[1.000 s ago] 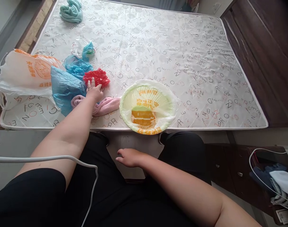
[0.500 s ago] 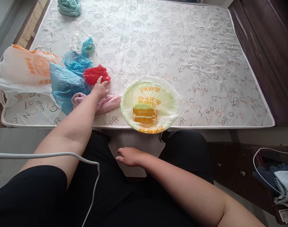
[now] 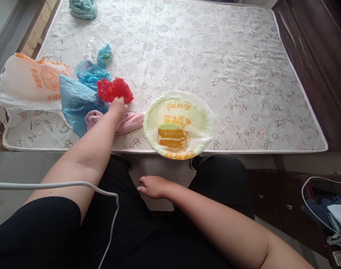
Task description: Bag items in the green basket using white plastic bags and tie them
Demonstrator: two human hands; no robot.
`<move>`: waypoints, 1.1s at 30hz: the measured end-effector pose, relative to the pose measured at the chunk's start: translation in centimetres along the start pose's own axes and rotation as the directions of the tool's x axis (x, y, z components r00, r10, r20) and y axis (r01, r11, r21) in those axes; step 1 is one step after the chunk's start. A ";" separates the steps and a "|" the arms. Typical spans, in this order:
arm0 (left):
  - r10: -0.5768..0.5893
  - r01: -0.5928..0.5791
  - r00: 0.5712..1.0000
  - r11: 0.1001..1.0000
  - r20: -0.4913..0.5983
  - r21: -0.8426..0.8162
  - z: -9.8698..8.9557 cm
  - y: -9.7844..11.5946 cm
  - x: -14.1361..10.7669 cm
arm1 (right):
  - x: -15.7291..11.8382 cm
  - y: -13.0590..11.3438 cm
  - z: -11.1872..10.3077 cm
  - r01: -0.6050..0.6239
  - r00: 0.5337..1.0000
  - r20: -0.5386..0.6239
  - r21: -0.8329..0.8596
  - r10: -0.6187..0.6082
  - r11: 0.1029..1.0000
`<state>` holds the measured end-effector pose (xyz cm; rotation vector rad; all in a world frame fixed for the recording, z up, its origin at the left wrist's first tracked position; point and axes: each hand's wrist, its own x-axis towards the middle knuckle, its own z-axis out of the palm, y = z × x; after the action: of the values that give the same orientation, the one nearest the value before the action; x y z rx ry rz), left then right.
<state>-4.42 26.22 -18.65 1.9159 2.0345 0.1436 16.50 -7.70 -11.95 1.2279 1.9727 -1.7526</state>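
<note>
Because its film is thin and crumpled, the red plastic bag (image 3: 114, 89), left of centre on the mattress (image 3: 204, 56), should be light, limp and slippery, best pinched by a fold; the left hand's (image 3: 119, 107) fingers are curled closed on its near edge. The right hand (image 3: 152, 186), lower centre, is half-open, empty. Fuzzy pink cloth (image 3: 132, 122) lies nearby.

- A home, most likely a bedroom.
- A wide quilted mattress (image 3: 204, 56), printed with scattered letters and flowers, fills much of the view.
- A dark wooden panel (image 3: 313, 48) rises at its right end like a headboard.
- At lower right stands a low dark cabinet (image 3: 273, 198) with round knobs, bedside fashion.
- Clothes (image 3: 337, 215), dark blue, white and striped, lie heaped near a thin white cable (image 3: 303, 192).
- A teal cloth (image 3: 83, 8) lies bundled on the mattress's far left.
</note>
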 end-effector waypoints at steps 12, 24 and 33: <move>-0.103 0.107 0.992 0.993 -0.075 0.045 -0.4 -1.0 -0.1 | -0.1 0.0 0.0 -0.004 1.000 0.001 0.020 0.004 1.000; -0.094 0.066 0.990 0.965 -0.101 -0.253 -1.9 0.9 -3.1 | 0.2 -0.5 0.1 0.010 1.000 0.000 -0.055 -0.010 0.998; -0.067 0.073 0.996 0.991 0.050 -0.113 -0.6 0.4 -5.3 | -0.1 -0.4 0.5 0.006 1.000 0.006 -0.065 -0.006 0.998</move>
<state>-4.07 21.18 -17.00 1.7608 2.0149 0.1935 16.12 -8.16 -11.68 1.1958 2.0157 -1.6790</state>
